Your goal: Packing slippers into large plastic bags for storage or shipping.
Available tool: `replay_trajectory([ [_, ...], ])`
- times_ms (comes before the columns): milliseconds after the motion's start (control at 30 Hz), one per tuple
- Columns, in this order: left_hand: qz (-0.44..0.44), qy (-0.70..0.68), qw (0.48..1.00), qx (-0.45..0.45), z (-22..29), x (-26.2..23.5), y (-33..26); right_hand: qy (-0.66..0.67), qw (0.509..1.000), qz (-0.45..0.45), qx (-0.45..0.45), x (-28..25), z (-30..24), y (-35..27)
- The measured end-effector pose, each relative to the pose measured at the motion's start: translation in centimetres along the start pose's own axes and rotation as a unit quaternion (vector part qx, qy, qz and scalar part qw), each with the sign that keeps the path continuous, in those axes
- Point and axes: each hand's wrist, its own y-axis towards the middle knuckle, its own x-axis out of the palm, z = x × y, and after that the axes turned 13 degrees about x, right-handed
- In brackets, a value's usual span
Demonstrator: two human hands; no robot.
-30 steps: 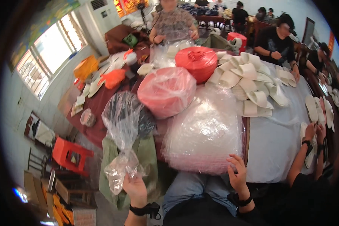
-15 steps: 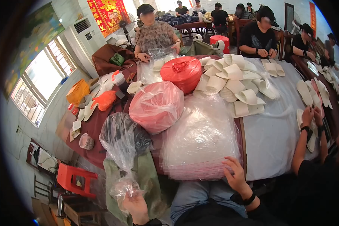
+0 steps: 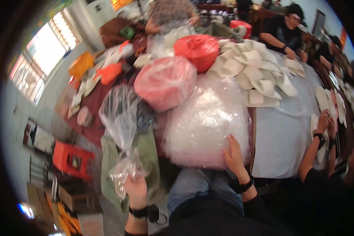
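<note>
My left hand (image 3: pixel 135 189) grips the gathered end of a clear crumpled plastic bag (image 3: pixel 121 122) that rises up and left of my lap. My right hand (image 3: pixel 235 154) rests with fingers spread on the near edge of a big clear plastic bundle (image 3: pixel 206 118) lying on the table in front of me. Behind that bundle sit a pink-red plastic-wrapped bundle (image 3: pixel 166 80) and a red one (image 3: pixel 196 47). The picture is blurred.
White folded pieces (image 3: pixel 255 74) are piled on the white tablecloth (image 3: pixel 281 137) at right. Other people sit around the table; a person's arms (image 3: pixel 316 145) work at my right. A green cloth (image 3: pixel 145 157) hangs at the table edge. A red stool (image 3: pixel 71 159) stands at lower left.
The view has tilted and swung, so everything sits lower and more central. My left hand still holds the clear bag; my right hand has moved up onto the big clear bundle.
</note>
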Motion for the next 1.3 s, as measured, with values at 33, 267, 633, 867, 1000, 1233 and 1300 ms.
replay_trajectory([
  [33, 0.013, 0.010, 1.000, -0.021, -0.7, 0.4, -0.3, -0.022, 1.000, 0.015, -0.003, 0.8, 1.0, -0.1],
  [267, 0.037, -0.095, 0.986, -0.131, -2.4, -3.4, -0.2, -0.078, 0.996, 0.010, -0.031, 2.1, 1.2, -0.2],
  [633, 0.003, 0.167, 0.970, -0.174, -0.6, -11.1, 8.4, -0.080, 0.996, 0.018, -0.034, 2.2, 1.2, -0.6],
  [867, 0.118, 0.161, 0.973, -0.118, -2.1, -15.6, 12.1, -0.099, 0.994, 0.047, -0.024, 1.4, 1.6, -0.3],
  [1000, -0.159, 0.446, 0.879, 0.060, 0.2, -20.8, 14.1, -0.096, 0.994, 0.038, -0.025, 2.0, 1.7, -0.4],
  [1233, 0.253, 0.437, 0.863, 0.014, 1.0, -21.5, 14.9, -0.098, 0.993, 0.055, -0.026, 2.5, 1.3, -0.8],
  [1300, 0.181, 0.446, 0.861, 0.163, -3.3, -12.2, 10.9, -0.132, 0.990, 0.057, -0.015, 1.5, 2.4, -1.0],
])
